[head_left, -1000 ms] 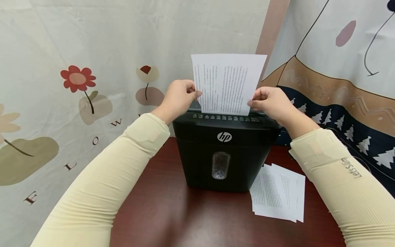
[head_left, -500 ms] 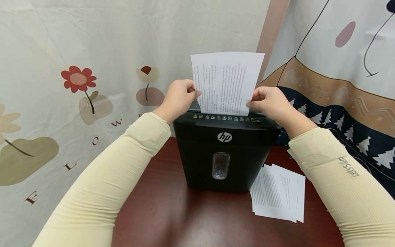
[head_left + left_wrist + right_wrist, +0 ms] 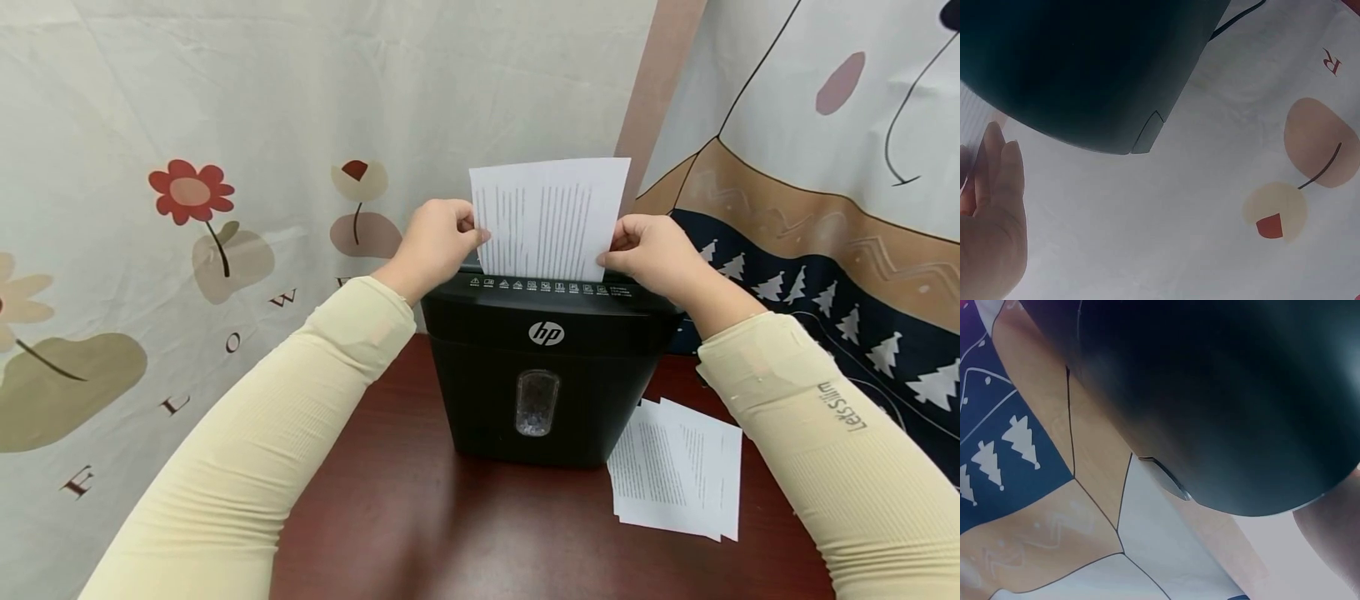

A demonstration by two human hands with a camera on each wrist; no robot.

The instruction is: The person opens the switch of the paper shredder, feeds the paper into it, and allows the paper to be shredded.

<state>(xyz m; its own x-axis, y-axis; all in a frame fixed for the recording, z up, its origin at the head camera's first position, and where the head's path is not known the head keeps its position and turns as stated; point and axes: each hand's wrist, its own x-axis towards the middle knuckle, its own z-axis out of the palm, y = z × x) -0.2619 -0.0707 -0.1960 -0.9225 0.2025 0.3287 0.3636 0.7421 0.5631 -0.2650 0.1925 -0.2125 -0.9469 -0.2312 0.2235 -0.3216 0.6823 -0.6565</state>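
A printed sheet of paper (image 3: 536, 221) stands upright in the top slot of a black HP paper shredder (image 3: 480, 375). Its lower part is hidden inside the machine. My left hand (image 3: 442, 237) pinches the sheet's left edge between thumb and fingers, just above the slot. On the opposite edge, my right hand (image 3: 652, 250) pinches the paper a little lower. In the left wrist view, the left hand (image 3: 997, 212) shows beside the shredder's dark side (image 3: 1104, 69). Only a blurred bit of the right hand (image 3: 1332, 528) appears in the right wrist view, behind the shredder's body (image 3: 1222, 406).
Several printed sheets (image 3: 675, 471) lie overlapping on the dark red table (image 3: 390, 500), right of the shredder. Shreds show through the shredder's small front window (image 3: 537, 404). Patterned curtains (image 3: 285, 100) hang close behind. A dark cord (image 3: 1235, 22) shows beside the shredder in the left wrist view.
The sheet has sunk into the slot, its top edge now lower and slightly slanted. Both hands stay at its edges and have dipped slightly. The loose sheets have not moved.
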